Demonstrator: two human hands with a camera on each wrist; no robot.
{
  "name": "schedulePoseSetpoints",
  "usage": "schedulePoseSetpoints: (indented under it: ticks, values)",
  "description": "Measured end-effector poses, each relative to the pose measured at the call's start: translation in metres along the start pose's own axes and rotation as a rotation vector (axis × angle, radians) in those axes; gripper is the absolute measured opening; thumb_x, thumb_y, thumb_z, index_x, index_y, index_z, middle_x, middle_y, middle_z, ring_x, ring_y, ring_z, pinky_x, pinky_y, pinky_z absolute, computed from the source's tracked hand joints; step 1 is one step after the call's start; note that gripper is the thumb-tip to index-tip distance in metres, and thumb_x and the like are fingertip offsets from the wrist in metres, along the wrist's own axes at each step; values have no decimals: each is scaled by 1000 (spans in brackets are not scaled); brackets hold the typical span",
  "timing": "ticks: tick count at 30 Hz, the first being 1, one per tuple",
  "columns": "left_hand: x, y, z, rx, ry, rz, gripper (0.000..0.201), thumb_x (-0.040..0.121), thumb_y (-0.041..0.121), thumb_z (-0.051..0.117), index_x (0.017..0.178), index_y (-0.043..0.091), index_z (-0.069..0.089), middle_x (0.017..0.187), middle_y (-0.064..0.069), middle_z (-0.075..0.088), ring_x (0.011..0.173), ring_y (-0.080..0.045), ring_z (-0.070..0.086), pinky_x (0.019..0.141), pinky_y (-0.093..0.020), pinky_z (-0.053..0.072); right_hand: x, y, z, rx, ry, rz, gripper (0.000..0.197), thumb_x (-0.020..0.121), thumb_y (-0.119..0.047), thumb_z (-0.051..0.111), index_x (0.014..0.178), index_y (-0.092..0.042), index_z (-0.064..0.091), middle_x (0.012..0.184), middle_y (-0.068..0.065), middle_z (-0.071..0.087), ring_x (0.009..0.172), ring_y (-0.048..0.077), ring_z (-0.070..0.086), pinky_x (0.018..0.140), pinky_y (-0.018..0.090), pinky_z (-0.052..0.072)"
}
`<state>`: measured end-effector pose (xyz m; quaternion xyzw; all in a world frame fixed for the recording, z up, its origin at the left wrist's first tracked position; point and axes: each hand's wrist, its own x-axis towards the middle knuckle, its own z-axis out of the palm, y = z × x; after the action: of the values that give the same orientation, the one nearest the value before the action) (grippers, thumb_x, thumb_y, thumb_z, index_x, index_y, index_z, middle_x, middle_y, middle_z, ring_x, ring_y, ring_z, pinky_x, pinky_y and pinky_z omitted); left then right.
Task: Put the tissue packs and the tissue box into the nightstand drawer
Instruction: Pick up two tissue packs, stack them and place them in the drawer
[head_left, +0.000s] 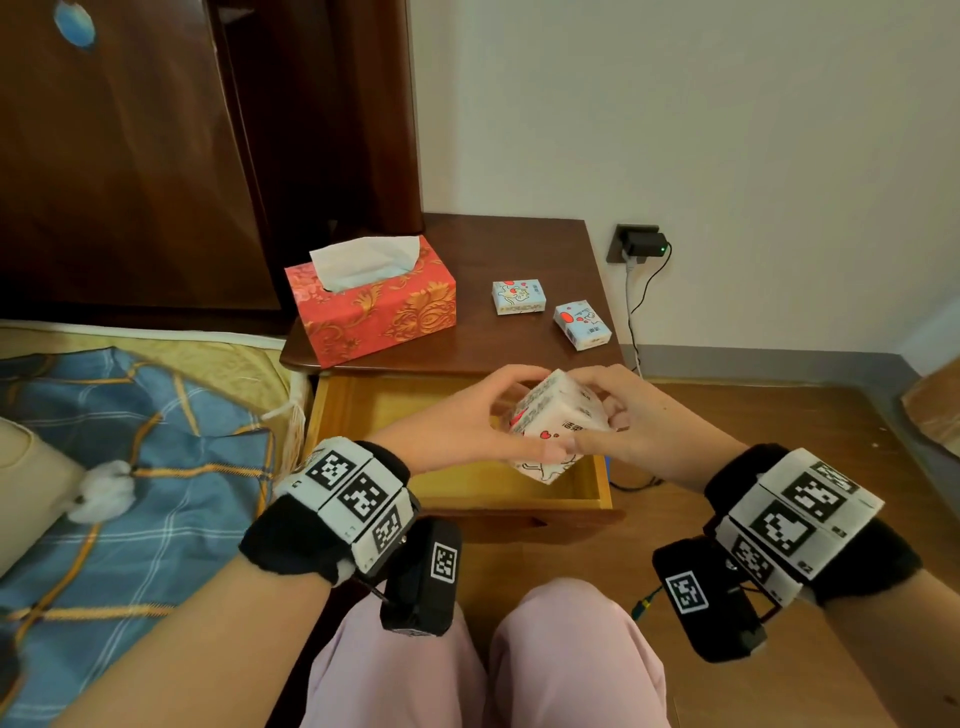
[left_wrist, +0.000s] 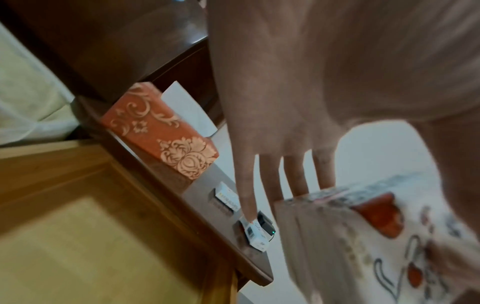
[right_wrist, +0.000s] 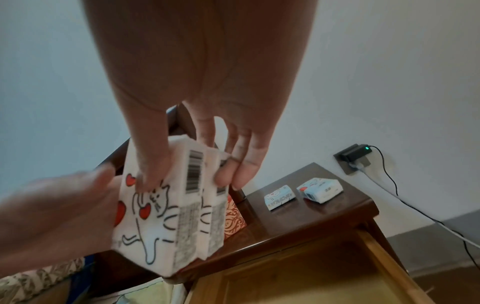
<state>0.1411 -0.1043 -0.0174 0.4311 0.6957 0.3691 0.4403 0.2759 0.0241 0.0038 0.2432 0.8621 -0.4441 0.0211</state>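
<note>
Both hands hold a small stack of white tissue packs (head_left: 556, 421) printed with red hearts, over the open nightstand drawer (head_left: 457, 491). My left hand (head_left: 483, 415) grips the stack's left side, my right hand (head_left: 602, 415) its right side and top. In the right wrist view two packs (right_wrist: 171, 207) show side by side under my thumb and fingers. The red and gold tissue box (head_left: 371, 304) stands on the nightstand top at the left. Two more small packs (head_left: 519, 297) (head_left: 582, 325) lie on the top at the right. The drawer's bottom looks bare.
The dark wooden nightstand (head_left: 519, 244) stands against a white wall, beside a bed with a blue plaid cover (head_left: 130, 467) on the left. A wall socket with a charger and cables (head_left: 641, 244) is to the right. My knees in pink trousers (head_left: 483, 660) are below.
</note>
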Motion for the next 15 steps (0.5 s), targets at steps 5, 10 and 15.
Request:
schedulePoseSetpoints:
  ticks: [5, 10, 15]
  values:
    - [-1, -1, 4, -29, 15, 17, 86, 75, 24, 73, 141, 39, 19, 126, -2, 52, 108, -17, 60, 86, -26, 55, -1, -5, 1, 109, 55, 35, 47, 82, -26, 62, 126, -27, 45, 109, -8, 54, 83, 2, 60, 63, 9, 52]
    - [3, -6, 14, -166, 34, 21, 82, 80, 28, 68, 141, 42, 15, 127, -9, 54, 115, -21, 58, 78, -23, 54, 3, 2, 6, 222, -4, 163, 46, 89, -33, 49, 132, -23, 38, 114, -4, 61, 97, 9, 62, 73, 19, 55]
    - [26, -14, 23, 45, 85, 19, 96, 70, 45, 72, 140, 46, 7, 125, 8, 47, 94, -11, 62, 87, -32, 54, 18, 29, 7, 368, -16, 283, 25, 89, -30, 50, 112, -25, 46, 92, -8, 67, 80, 5, 66, 60, 19, 58]
